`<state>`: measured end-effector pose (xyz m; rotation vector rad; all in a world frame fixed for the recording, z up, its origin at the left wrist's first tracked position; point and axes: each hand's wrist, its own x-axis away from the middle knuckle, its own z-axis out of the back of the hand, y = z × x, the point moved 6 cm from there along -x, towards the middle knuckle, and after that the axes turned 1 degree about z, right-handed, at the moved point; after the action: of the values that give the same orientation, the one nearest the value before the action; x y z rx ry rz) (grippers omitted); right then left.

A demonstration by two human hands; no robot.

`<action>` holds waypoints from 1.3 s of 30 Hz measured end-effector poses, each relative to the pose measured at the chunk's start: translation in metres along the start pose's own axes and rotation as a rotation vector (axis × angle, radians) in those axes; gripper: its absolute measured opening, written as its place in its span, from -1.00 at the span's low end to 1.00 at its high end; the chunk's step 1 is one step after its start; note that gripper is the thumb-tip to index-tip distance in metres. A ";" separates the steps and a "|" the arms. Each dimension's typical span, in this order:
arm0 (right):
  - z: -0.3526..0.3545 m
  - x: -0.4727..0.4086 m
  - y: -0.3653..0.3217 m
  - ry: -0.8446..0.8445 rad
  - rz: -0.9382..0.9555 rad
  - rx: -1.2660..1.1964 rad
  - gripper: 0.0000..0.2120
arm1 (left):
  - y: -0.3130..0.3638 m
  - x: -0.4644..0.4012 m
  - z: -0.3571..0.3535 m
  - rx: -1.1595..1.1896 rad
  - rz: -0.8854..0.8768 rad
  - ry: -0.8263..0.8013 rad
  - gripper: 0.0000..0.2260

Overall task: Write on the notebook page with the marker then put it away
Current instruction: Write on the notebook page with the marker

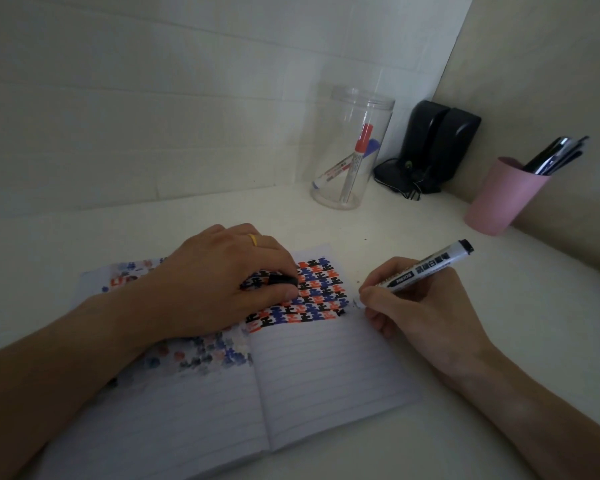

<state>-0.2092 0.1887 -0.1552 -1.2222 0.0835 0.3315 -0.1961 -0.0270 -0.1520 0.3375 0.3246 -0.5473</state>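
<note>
An open lined notebook (326,375) lies on the white desk, its upper right page filled with rows of black, blue and red marks. My right hand (420,306) grips a black marker (426,268) in a writing hold, tip down at the page's right edge. My left hand (222,285) rests on the notebook's upper middle, fingers closed on the marker's black cap (284,279). A clear plastic jar (354,147) at the back holds a red-capped marker (355,161) and a blue one.
A pink cup (499,199) of dark pens stands at the right by the wall. Two black speakers (437,143) with a cable sit in the corner behind the jar. The desk's right edge meets a beige wall.
</note>
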 end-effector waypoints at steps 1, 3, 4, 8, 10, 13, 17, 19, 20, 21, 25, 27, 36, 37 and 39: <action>0.000 0.000 0.001 0.005 -0.001 0.001 -0.92 | 0.000 0.000 0.000 0.000 0.000 0.000 -0.69; 0.001 0.000 0.000 0.005 0.000 -0.017 -0.92 | 0.001 0.000 0.000 -0.001 -0.001 0.002 -0.70; 0.000 0.000 0.000 -0.002 0.005 -0.031 -0.92 | 0.001 0.000 0.000 -0.002 0.000 0.003 -0.70; -0.002 0.001 -0.003 -0.050 0.022 -0.029 -0.92 | 0.000 0.000 0.000 -0.005 0.000 0.005 -0.70; -0.003 0.001 -0.003 -0.053 0.021 -0.019 -0.92 | 0.000 0.000 0.000 -0.004 -0.003 0.004 -0.70; -0.002 0.001 -0.002 -0.047 0.017 -0.038 -0.92 | 0.000 0.000 0.000 0.005 -0.006 0.007 -0.70; -0.003 0.002 -0.004 -0.065 0.029 -0.029 -0.91 | 0.000 0.000 -0.001 0.000 -0.008 0.004 -0.70; -0.004 0.002 -0.003 -0.063 0.029 -0.017 -0.90 | -0.001 0.000 -0.001 0.001 -0.009 0.007 -0.70; -0.003 0.001 -0.003 -0.053 0.029 -0.010 -0.88 | -0.001 0.000 -0.001 0.003 -0.010 0.009 -0.70; -0.002 0.000 -0.002 -0.041 0.029 -0.001 -0.87 | -0.001 0.000 -0.001 0.005 -0.010 0.010 -0.71; 0.000 -0.002 0.003 -0.011 0.027 0.018 -0.88 | -0.001 0.000 -0.001 -0.001 -0.008 0.006 -0.71; 0.000 -0.003 0.004 -0.014 0.029 0.016 -0.89 | -0.001 0.000 -0.001 0.004 -0.008 0.007 -0.71; 0.012 -0.013 0.014 0.143 -0.170 -0.276 -0.91 | 0.000 0.001 0.001 0.003 0.002 0.010 -0.69; 0.011 -0.015 0.014 0.147 -0.221 -0.263 -0.90 | 0.001 0.001 0.001 0.003 0.004 0.010 -0.69; 0.011 -0.023 0.012 0.151 -0.323 -0.259 -0.89 | 0.002 0.002 0.003 0.001 0.011 0.010 -0.69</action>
<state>-0.2355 0.1980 -0.1572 -1.4915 -0.0291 -0.0345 -0.1924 -0.0272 -0.1494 0.3430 0.3321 -0.5350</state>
